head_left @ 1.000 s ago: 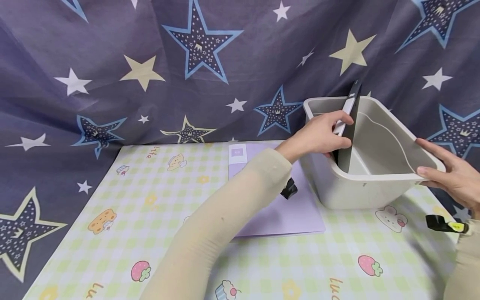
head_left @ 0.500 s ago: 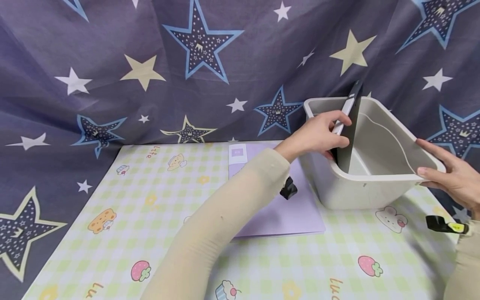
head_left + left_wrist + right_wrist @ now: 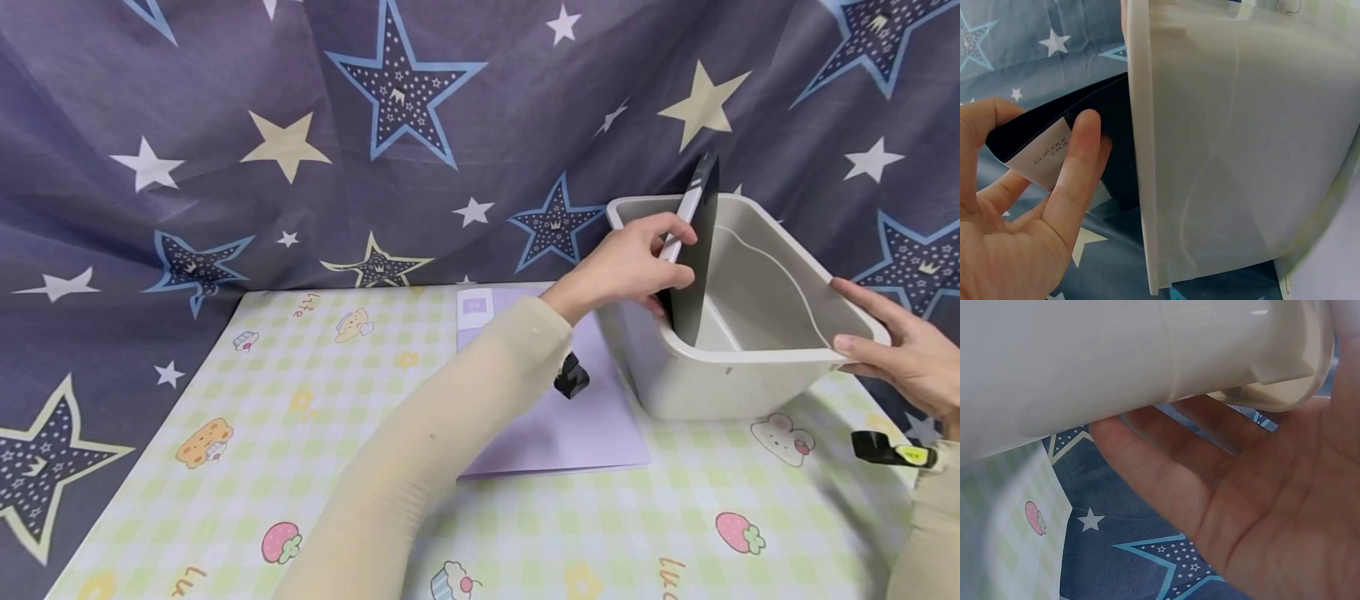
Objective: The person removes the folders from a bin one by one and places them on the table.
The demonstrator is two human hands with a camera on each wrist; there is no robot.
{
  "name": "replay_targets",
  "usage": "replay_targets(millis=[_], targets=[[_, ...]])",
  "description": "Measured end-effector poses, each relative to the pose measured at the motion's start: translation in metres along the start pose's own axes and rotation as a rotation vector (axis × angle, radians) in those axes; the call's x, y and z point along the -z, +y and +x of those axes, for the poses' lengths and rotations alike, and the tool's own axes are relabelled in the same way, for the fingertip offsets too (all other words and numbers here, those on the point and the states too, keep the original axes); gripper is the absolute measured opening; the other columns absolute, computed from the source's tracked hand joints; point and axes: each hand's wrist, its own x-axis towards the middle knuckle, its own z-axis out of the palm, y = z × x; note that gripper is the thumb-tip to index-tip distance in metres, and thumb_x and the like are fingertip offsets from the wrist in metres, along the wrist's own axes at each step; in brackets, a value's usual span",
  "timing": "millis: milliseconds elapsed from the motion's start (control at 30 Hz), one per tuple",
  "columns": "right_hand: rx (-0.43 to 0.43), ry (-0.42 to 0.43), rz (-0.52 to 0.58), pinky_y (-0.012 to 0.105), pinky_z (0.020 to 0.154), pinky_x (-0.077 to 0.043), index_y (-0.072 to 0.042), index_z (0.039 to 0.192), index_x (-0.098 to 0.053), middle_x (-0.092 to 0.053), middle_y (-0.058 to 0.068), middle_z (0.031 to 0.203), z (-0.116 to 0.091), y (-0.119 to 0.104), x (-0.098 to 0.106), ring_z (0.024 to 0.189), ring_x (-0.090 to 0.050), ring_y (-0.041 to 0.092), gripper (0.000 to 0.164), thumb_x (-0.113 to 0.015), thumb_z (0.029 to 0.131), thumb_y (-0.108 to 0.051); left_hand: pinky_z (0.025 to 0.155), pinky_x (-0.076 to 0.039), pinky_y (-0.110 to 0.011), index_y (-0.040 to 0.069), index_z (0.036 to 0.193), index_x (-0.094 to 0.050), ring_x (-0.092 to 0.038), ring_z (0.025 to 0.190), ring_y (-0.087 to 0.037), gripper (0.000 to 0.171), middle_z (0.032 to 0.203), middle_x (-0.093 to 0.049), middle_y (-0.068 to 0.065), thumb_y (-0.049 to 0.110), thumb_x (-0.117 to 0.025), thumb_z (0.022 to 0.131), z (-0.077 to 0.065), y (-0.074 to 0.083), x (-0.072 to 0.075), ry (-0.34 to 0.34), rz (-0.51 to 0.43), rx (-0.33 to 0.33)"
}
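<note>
My left hand (image 3: pixel 628 262) pinches a black clip file (image 3: pixel 701 258) by its spine, the thumb on one face. The file stands tilted inside the light grey plastic bin (image 3: pixel 742 387), its upper end above the rim and its lower part hidden by the bin's wall. In the left wrist view, a white spine label (image 3: pixel 1044 153) reads "CLIP FILE". My right hand (image 3: pixel 911 354) grips the bin's right corner, thumb over the rim. The right wrist view shows fingers (image 3: pixel 1154 469) against the bin's outer wall.
A purple folder (image 3: pixel 585 433) lies flat on the patterned tablecloth (image 3: pixel 315 467), left of the bin and partly under my left sleeve (image 3: pixel 450 417). A dark blue star-printed curtain (image 3: pixel 487 125) hangs right behind the table and bin.
My left hand has shifted slightly left, and the clip file's top has moved a little left and up with it. The right hand and bin stay still.
</note>
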Motion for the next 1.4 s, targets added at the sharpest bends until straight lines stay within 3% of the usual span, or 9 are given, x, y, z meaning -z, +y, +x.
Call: replay_targets(millis=[267, 467, 700, 867, 1133, 1400], targets=[[-0.014, 0.011, -0.006, 0.013, 0.066, -0.049, -0.029, 0.154, -0.009, -0.019, -0.003, 0.147, 0.0, 0.001, 0.001, 0.094, -0.049, -0.013, 0.078, -0.049, 0.096, 0.004, 0.054, -0.056, -0.033, 0.016, 0.12, -0.055, -0.067, 0.055, -0.024, 0.041, 0.079, -0.058, -0.006, 0.003, -0.064, 0.082, -0.005, 0.0, 0.008, -0.007, -0.047, -0.014], [-0.024, 0.013, -0.059, 0.011, 0.067, -0.048, -0.03, 0.154, -0.005, -0.011, 0.0, 0.155, 0.001, 0.001, 0.0, 0.095, -0.046, -0.017, 0.079, -0.051, 0.097, 0.0, 0.058, -0.057, -0.038, 0.013, 0.121, -0.054, -0.065, 0.067, -0.023, 0.043, 0.084, -0.058, -0.008, -0.001, -0.062, 0.082, -0.008, -0.007, 0.015, -0.022, -0.158, -0.041], [-0.032, 0.015, -0.084, 0.01, 0.067, -0.046, -0.031, 0.153, -0.004, -0.005, 0.004, 0.158, 0.002, 0.001, 0.0, 0.095, -0.043, -0.017, 0.08, -0.052, 0.097, -0.003, 0.061, -0.057, -0.042, 0.008, 0.124, -0.051, -0.059, 0.071, -0.021, 0.044, 0.083, -0.051, -0.009, -0.005, -0.059, 0.083, -0.009, -0.015, 0.023, -0.066, -0.218, -0.058], [-0.029, 0.013, -0.065, 0.011, 0.067, -0.047, -0.03, 0.154, -0.005, -0.009, 0.001, 0.156, 0.002, 0.001, 0.0, 0.096, -0.045, -0.016, 0.079, -0.052, 0.097, -0.001, 0.063, -0.057, -0.042, 0.007, 0.122, -0.049, -0.055, 0.07, -0.019, 0.041, 0.078, -0.047, -0.007, -0.004, -0.059, 0.084, -0.009, -0.019, 0.027, -0.091, -0.217, -0.046], [-0.019, 0.01, -0.04, 0.011, 0.068, -0.048, -0.028, 0.154, -0.006, -0.011, -0.003, 0.154, 0.001, 0.002, 0.001, 0.097, -0.046, -0.016, 0.077, -0.05, 0.097, 0.001, 0.061, -0.057, -0.04, 0.008, 0.113, -0.051, -0.055, 0.066, -0.019, 0.032, 0.079, -0.048, -0.009, 0.0, -0.065, 0.086, -0.004, -0.028, 0.033, -0.07, -0.201, -0.012], [-0.019, 0.008, -0.042, 0.011, 0.069, -0.048, -0.028, 0.154, -0.007, -0.013, -0.001, 0.153, 0.001, 0.002, 0.002, 0.097, -0.047, -0.015, 0.078, -0.05, 0.097, 0.001, 0.063, -0.057, -0.04, 0.014, 0.128, -0.048, -0.051, 0.057, -0.019, 0.048, 0.082, -0.051, -0.011, -0.002, -0.06, 0.084, 0.006, -0.032, 0.037, -0.134, -0.156, 0.004]])
